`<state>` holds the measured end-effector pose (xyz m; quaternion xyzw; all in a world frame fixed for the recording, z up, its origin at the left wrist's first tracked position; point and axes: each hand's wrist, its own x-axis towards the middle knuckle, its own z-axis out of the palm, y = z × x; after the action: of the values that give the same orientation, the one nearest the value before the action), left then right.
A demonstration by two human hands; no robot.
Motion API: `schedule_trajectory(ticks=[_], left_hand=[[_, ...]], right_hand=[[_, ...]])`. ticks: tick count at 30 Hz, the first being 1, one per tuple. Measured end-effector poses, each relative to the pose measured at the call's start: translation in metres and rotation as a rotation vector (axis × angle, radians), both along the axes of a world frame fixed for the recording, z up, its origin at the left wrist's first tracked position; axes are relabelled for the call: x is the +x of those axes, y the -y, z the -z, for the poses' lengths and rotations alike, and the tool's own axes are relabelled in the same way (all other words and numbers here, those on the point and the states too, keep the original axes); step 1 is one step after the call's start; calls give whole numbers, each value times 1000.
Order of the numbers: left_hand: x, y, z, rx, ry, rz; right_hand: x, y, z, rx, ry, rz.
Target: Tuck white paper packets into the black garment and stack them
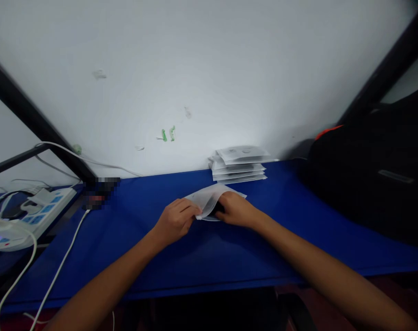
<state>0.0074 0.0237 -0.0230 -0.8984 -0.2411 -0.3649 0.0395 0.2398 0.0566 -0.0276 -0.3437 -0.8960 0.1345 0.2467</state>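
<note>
A frosted, see-through plastic bag (209,197) lies over the middle of the blue table, its mouth held apart towards me. My left hand (177,218) pinches the left corner of that mouth between thumb and fingers. My right hand (239,209) reaches into the opening from the right, fingers curled and partly hidden by the upper sheet. Something black (216,209) shows in the opening beside the right fingertips; its kind is not clear. Just behind the bag, a stack of similar flat frosted bags (240,165) stands near the wall.
On the right of the blue table (154,266) sits a big black bag (374,174). To the left are a white power strip (50,214), a white cable (62,271) and a dark pixelated object (100,193). A white wall (209,82) closes off the back.
</note>
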Motion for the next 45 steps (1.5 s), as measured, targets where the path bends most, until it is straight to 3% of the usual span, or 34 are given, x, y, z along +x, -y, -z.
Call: schedule_trajectory(ticks=[5, 10, 15, 27, 31, 33, 35, 38, 42, 45], left_hand=[[1, 1, -1, 27, 111, -98], [8, 9, -2, 54, 145, -92], [14, 16, -3, 71, 127, -110], [10, 14, -6, -5, 168, -65], [-1, 9, -20, 18, 271, -117], [-6, 7, -26, 60, 327, -166], [-10, 5, -29, 98, 359, -197], [-10, 5, -24, 124, 325, -142], [-5, 11, -14, 158, 214, 37], [-2, 13, -13, 172, 196, 67]], right_hand=[[-6, 12, -10, 380, -219, -168], [-19, 24, -11, 769, -288, -147], [-26, 30, -10, 905, -245, -182], [-19, 21, -13, 749, -200, -150], [15, -12, -19, 630, -108, -56], [38, -30, -22, 590, -96, 97], [56, -41, -25, 516, -74, 161], [59, -38, -27, 443, -35, 80], [29, -13, -23, 359, 64, -130], [13, -1, -17, 304, 110, -189]])
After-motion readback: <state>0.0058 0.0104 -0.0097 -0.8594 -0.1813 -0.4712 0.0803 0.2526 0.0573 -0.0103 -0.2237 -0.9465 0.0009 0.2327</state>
